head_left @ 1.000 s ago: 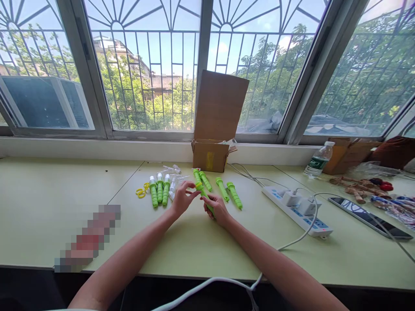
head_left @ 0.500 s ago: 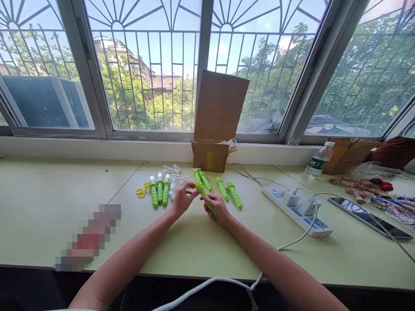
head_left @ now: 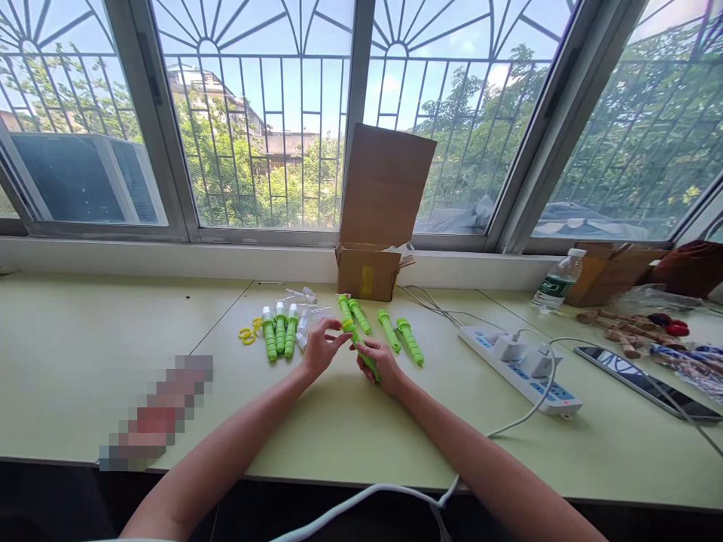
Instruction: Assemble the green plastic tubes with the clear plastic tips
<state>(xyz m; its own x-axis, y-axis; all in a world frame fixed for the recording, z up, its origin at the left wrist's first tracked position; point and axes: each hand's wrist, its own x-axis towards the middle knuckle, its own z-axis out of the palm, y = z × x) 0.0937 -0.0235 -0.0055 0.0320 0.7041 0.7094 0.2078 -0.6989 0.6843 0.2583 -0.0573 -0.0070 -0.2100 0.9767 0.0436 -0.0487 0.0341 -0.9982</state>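
My right hand (head_left: 385,363) is wrapped round the lower end of a green plastic tube (head_left: 361,351). At the tube's upper end my left hand (head_left: 319,348) pinches with thumb and fingers. Left of my hands three green tubes with white caps (head_left: 279,331) lie side by side, with yellow rings (head_left: 247,333) beside them. More green tubes (head_left: 402,336) lie to the right, and two green tubes (head_left: 351,310) lie behind my hands. Small clear parts (head_left: 305,296) are scattered near the box.
An open cardboard box (head_left: 367,271) stands against the window ledge. A white power strip (head_left: 523,363) with plugged chargers lies to the right, its cable running to the table's front edge. Farther right are a phone (head_left: 644,381), a water bottle (head_left: 553,282) and wooden toys (head_left: 621,331).
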